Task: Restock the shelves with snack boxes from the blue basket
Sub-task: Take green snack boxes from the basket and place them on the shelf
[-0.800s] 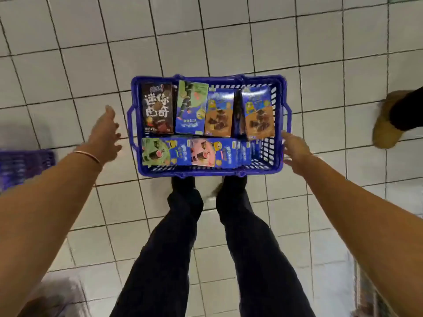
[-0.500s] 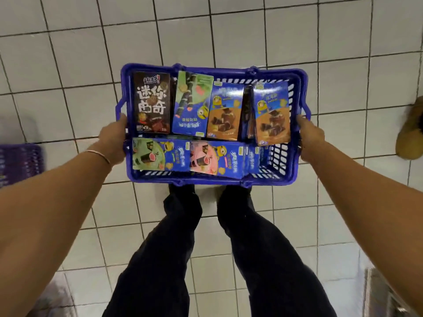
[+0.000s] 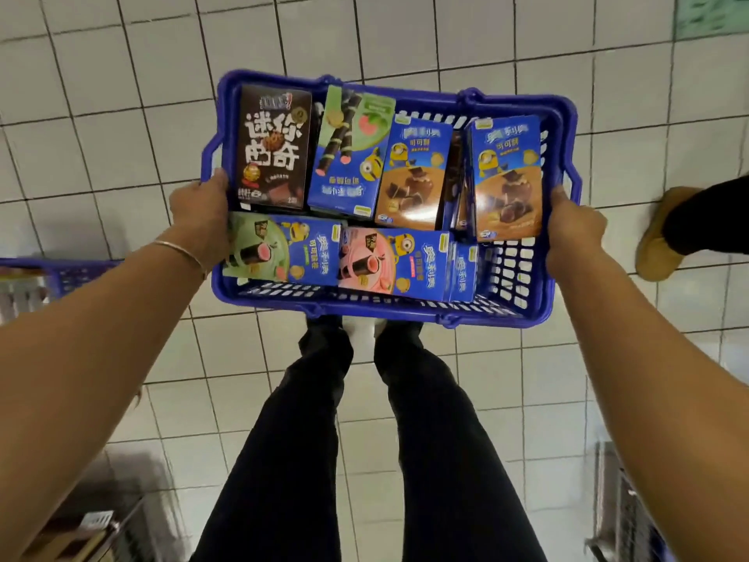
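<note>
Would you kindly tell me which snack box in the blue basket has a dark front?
The dark box, far-left in the basket, by the left hand; every other front shows blue.

White square tiles on floor (image 3: 121, 75), thin dark lines between. Soft shine on tiles near bottom left. Second basket (image 3: 69, 273), blue, at left edge, blurry. Tan shoe (image 3: 664, 237) and dark leg (image 3: 709, 221) of other person at right edge, shoe on floor. Green patch (image 3: 713, 14) in top right corner. Grey wire rack (image 3: 624, 521) at bottom right, blurry. Brown boxes (image 3: 73, 537) at bottom left, blurry too.
</note>
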Action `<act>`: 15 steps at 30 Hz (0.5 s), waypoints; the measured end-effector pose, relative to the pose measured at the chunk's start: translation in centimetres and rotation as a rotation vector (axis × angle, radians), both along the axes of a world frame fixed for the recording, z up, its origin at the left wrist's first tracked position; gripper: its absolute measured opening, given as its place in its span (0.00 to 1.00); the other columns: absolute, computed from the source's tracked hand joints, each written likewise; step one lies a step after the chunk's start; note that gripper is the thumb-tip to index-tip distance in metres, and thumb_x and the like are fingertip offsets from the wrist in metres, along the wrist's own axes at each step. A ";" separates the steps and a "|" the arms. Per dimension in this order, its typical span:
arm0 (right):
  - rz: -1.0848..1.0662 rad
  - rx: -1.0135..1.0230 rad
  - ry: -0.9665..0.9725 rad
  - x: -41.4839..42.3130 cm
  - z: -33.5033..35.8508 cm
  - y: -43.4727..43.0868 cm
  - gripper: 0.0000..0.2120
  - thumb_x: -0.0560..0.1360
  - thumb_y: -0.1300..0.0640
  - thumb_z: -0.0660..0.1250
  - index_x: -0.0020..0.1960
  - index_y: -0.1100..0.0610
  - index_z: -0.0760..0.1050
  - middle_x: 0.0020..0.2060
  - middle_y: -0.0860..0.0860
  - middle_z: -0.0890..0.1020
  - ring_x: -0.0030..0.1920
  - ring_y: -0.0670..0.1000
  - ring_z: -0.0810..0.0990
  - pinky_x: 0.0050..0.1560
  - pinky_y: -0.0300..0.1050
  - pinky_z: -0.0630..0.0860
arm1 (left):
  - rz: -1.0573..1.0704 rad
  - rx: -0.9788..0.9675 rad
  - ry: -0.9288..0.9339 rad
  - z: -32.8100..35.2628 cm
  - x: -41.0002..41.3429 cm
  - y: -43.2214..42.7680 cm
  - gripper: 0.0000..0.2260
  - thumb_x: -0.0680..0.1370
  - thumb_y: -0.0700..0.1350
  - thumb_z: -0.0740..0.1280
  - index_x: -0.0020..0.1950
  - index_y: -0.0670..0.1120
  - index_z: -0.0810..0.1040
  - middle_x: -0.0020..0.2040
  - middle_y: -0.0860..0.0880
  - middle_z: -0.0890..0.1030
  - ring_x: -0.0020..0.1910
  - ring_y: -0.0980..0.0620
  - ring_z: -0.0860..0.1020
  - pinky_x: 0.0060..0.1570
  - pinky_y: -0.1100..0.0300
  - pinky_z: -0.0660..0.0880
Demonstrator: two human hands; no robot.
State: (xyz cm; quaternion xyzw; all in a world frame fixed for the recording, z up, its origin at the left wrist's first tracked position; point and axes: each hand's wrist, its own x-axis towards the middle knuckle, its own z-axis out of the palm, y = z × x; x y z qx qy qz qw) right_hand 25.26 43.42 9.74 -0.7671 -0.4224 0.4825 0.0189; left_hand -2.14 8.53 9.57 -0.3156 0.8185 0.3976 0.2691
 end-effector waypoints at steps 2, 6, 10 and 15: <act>-0.014 0.072 0.030 -1.3 5.4 2.0 0.18 0.75 0.41 0.70 0.44 0.52 0.66 0.43 0.50 0.78 0.45 0.53 0.82 0.47 0.52 0.82 | -0.049 0.017 0.018 4.8 -1.8 2.6 0.12 0.81 0.55 0.67 0.45 0.48 0.78 0.42 0.53 0.83 0.44 0.53 0.83 0.43 0.58 0.82; -0.055 0.179 0.107 -4.3 15.3 7.4 0.17 0.76 0.46 0.72 0.44 0.53 0.65 0.42 0.49 0.78 0.43 0.50 0.82 0.43 0.49 0.82 | 0.002 0.088 0.082 14.0 -5.4 8.1 0.12 0.81 0.52 0.69 0.56 0.44 0.80 0.49 0.49 0.86 0.48 0.51 0.85 0.53 0.53 0.84; -0.053 0.247 0.196 -8.4 23.4 13.6 0.17 0.75 0.53 0.73 0.40 0.53 0.64 0.42 0.52 0.79 0.43 0.51 0.83 0.47 0.52 0.84 | -0.006 0.137 0.105 21.4 -8.8 13.0 0.19 0.80 0.54 0.70 0.64 0.43 0.79 0.54 0.47 0.87 0.48 0.51 0.87 0.53 0.48 0.84; -0.031 0.282 0.261 -15.3 29.6 21.8 0.08 0.74 0.58 0.73 0.46 0.59 0.73 0.44 0.54 0.82 0.37 0.50 0.82 0.39 0.50 0.83 | 0.056 0.226 0.119 26.7 -13.9 20.4 0.18 0.80 0.52 0.71 0.64 0.42 0.80 0.55 0.45 0.87 0.53 0.47 0.86 0.55 0.44 0.84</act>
